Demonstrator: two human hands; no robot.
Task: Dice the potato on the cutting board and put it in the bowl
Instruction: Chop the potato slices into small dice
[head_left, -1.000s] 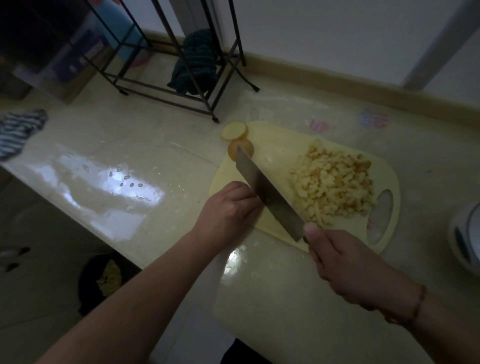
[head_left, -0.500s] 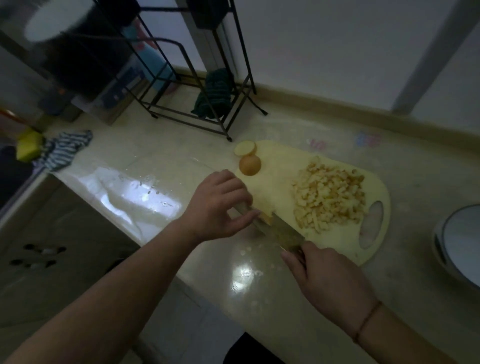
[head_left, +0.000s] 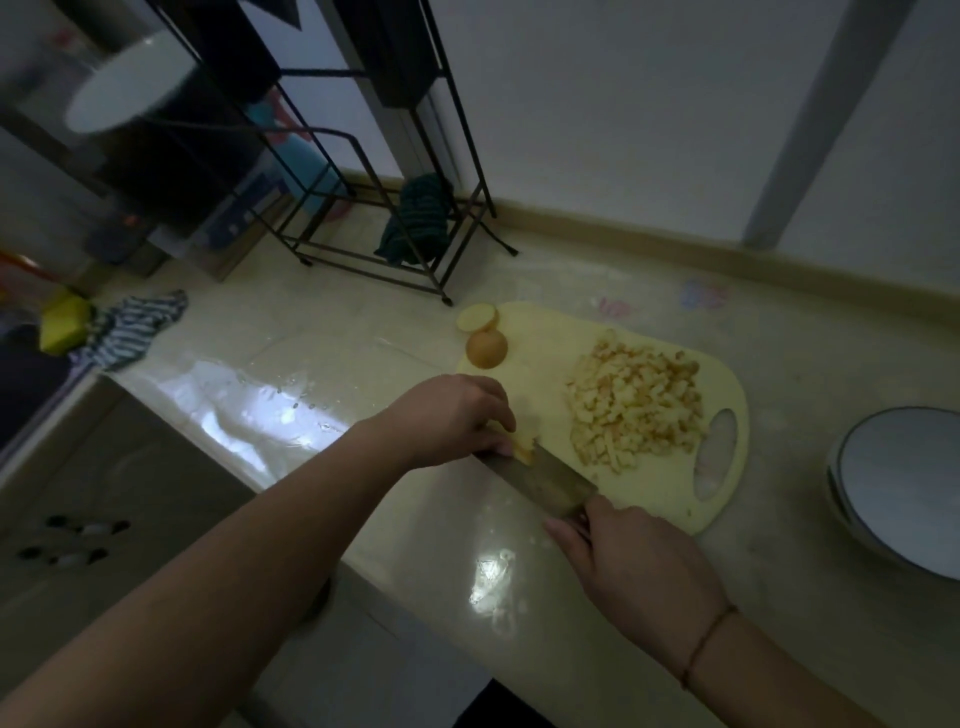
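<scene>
A pale yellow cutting board lies on the counter. A heap of diced potato covers its right half. Two potato end pieces sit at its far left corner. My left hand holds a small potato piece down at the board's near left edge, fingers curled over it. My right hand grips the handle of a cleaver, whose blade lies against that piece. A white bowl stands on the counter to the right of the board.
A black wire rack with a dark cloth stands at the back left. A striped cloth and a yellow sponge lie at the counter's far left. The counter's front edge runs just below my hands.
The view rose and widened, bringing the bowl further in. My left hand settled onto the potato piece, and the cleaver blade lowered beside it.
</scene>
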